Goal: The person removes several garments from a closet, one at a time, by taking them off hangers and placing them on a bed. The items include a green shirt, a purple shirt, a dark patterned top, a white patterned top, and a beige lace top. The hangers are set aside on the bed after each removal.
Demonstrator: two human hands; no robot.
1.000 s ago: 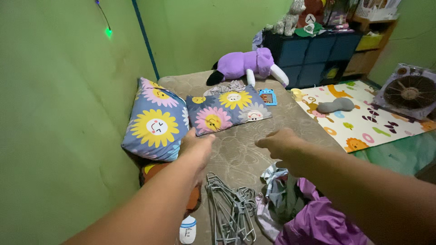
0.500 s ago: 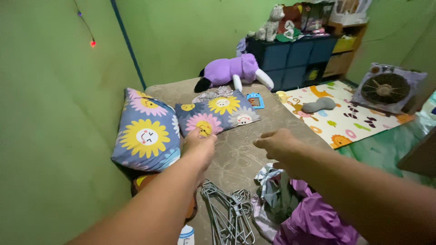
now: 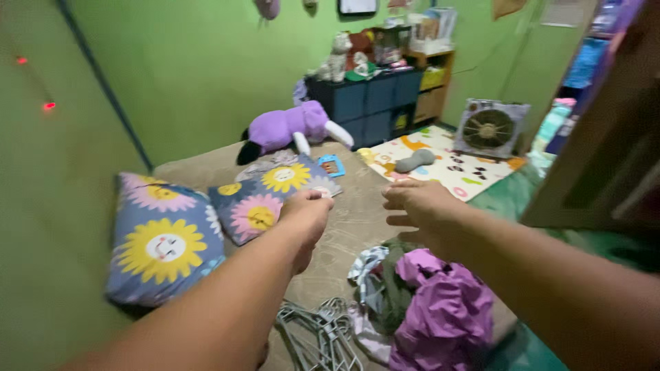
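- Left hand (image 3: 306,209): fingers curled into a loose fist, nothing visible inside it. It hangs over the brown mattress (image 3: 357,220), just beside the near edge of the small flowered pillow (image 3: 271,196); cannot tell if it touches the pillow.
- Right hand (image 3: 416,206): fingers spread and slightly bent, palm down, empty. It hovers above the far edge of the clothes pile (image 3: 426,309), no contact visible.
- Clothes pile: purple garment on top, dark green and striped pieces under it, lying on the near part of the mattress. It sits below and toward the wearer from the right hand, so the right hand is clearly the nearer 1; the left is offset to the side.
- Wire hangers (image 3: 320,336): grey bunch flat on the mattress, just left of the pile, under the left forearm. Long axes run roughly toward and away from the wearer. Left hand is nearer to these, but apart from them.
- 2 pillows: the small 1 by the left hand, the large flowered pillow (image 3: 161,244) against the green wall (image 3: 172,62).
- Farther off, well apart from both hands: purple plush toy (image 3: 289,127) at the mattress head, patterned play mat (image 3: 447,168) on the floor, box fan (image 3: 488,127), dark drawer unit (image 3: 368,103).
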